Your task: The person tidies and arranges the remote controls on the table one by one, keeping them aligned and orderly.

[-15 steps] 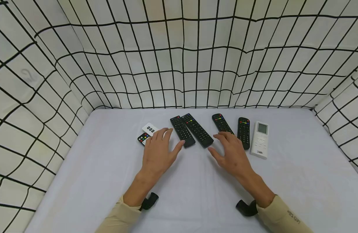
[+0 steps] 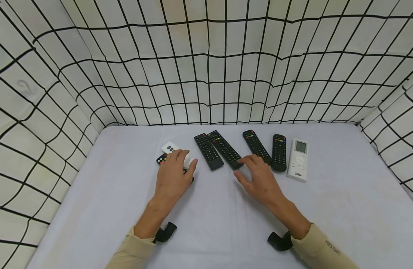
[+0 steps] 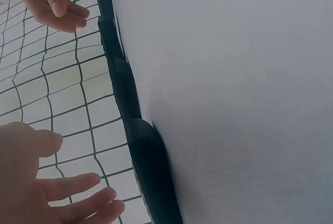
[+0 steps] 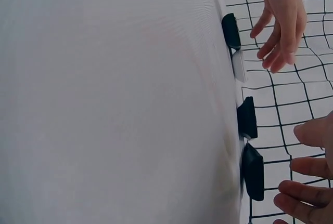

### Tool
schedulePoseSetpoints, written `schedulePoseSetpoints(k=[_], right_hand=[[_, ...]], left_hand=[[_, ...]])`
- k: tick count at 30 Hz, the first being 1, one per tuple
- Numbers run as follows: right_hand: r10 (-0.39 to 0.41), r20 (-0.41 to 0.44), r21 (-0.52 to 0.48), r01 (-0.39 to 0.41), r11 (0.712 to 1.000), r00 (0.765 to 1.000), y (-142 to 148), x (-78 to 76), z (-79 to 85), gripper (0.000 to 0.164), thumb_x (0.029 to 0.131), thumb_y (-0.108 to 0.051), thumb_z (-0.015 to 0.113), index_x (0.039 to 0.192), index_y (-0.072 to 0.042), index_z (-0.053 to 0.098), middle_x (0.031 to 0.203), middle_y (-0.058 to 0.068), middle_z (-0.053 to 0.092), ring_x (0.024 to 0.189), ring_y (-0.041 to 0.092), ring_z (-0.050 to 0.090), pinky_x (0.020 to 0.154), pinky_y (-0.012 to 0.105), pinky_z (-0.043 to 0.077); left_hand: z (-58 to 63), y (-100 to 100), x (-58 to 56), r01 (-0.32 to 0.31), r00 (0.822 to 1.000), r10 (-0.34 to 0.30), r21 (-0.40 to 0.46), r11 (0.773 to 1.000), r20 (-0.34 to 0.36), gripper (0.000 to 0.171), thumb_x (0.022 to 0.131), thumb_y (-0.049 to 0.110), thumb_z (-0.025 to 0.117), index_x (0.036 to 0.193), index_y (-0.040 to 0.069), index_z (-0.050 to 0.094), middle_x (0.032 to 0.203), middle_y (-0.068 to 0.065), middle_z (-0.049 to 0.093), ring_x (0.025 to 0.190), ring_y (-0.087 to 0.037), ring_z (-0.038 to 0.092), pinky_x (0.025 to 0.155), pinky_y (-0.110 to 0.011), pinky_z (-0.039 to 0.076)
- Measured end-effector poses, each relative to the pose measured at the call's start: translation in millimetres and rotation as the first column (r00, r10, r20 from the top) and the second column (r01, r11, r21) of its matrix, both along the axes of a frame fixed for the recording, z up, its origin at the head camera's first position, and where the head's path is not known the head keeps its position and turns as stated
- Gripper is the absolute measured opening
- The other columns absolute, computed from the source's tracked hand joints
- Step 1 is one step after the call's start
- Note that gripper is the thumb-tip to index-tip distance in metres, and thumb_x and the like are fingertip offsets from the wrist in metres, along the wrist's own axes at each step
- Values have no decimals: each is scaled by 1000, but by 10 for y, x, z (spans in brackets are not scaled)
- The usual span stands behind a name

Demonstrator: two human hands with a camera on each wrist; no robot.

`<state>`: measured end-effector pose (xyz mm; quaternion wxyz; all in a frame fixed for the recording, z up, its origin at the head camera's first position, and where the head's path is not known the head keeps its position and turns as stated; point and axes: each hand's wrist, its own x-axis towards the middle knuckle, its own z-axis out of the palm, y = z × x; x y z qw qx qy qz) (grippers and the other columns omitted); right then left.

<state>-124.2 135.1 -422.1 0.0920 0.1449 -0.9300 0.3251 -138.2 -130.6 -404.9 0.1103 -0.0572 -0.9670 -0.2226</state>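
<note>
In the head view my left hand (image 2: 170, 177) hovers, fingers relaxed, over a small white remote control (image 2: 169, 147) and a small black remote control with coloured buttons (image 2: 161, 158). It hides much of both. My right hand (image 2: 261, 183) hangs loosely above the table, its fingertips over the lower end of a long black remote control (image 2: 224, 147). Another long black remote control (image 2: 209, 151) lies beside that one. Both wrist views show the left hand (image 3: 62, 187) and right hand (image 4: 312, 177) raised above the table, gripping nothing.
Two rounded black remote controls, one slanted (image 2: 255, 144) and one upright (image 2: 279, 153), lie right of centre. Beyond them is a white remote control with a screen (image 2: 298, 160). A white-covered table (image 2: 344, 209) bears everything, and black-gridded white walls (image 2: 216, 67) surround it.
My left hand has shifted slightly left over the small remotes, baring their near ends by the thumb. My right hand has moved a little left, over the long black remote's end.
</note>
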Motion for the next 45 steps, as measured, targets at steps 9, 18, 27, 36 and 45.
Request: schedulePoseSetpoints(k=[9, 18, 27, 36, 45], right_hand=[[35, 41, -24, -34, 999, 999, -107, 7, -6, 36, 96, -25, 77, 127, -10, 70, 129, 9, 66, 125, 30, 61, 104, 50, 53], [45, 75, -29, -43, 999, 996, -178, 29, -8, 36, 96, -25, 77, 128, -10, 70, 128, 7, 67, 119, 26, 62, 102, 48, 54], [77, 72, -40, -75, 996, 994, -241, 46, -25, 32, 96, -23, 77, 125, -11, 70, 124, 4, 67, 118, 24, 63, 101, 46, 53], [80, 90, -42, -76, 996, 993, -318, 74, -26, 33, 95, -23, 78, 125, -12, 71, 121, 4, 66, 116, 23, 63, 100, 44, 54], [98, 146, -61, -90, 994, 984, -392, 100, -25, 32, 96, -21, 76, 126, -12, 71, 122, 4, 66, 117, 20, 62, 100, 40, 55]], left_hand=[[-11, -88, -7, -14, 1000, 13, 53, 998, 7, 45, 106, 34, 60, 136, 1, 64, 137, -19, 63, 129, -37, 58, 105, -54, 51], [-27, -186, -34, -50, 997, 43, 112, 992, 59, 43, 105, 30, 61, 138, 1, 62, 140, -20, 60, 132, -37, 56, 104, -53, 52], [-28, -282, -40, -76, 993, 63, 129, 989, 97, 44, 105, 27, 60, 141, 1, 60, 143, -20, 57, 135, -38, 53, 105, -54, 51], [-60, -349, -28, -98, 991, 80, 171, 980, 111, 44, 105, 26, 59, 142, 2, 60, 144, -20, 55, 136, -37, 52, 106, -55, 50], [-56, -428, -26, -109, 986, 80, 204, 973, 146, 44, 106, 24, 58, 143, 0, 58, 146, -22, 52, 138, -39, 49, 108, -57, 47]])
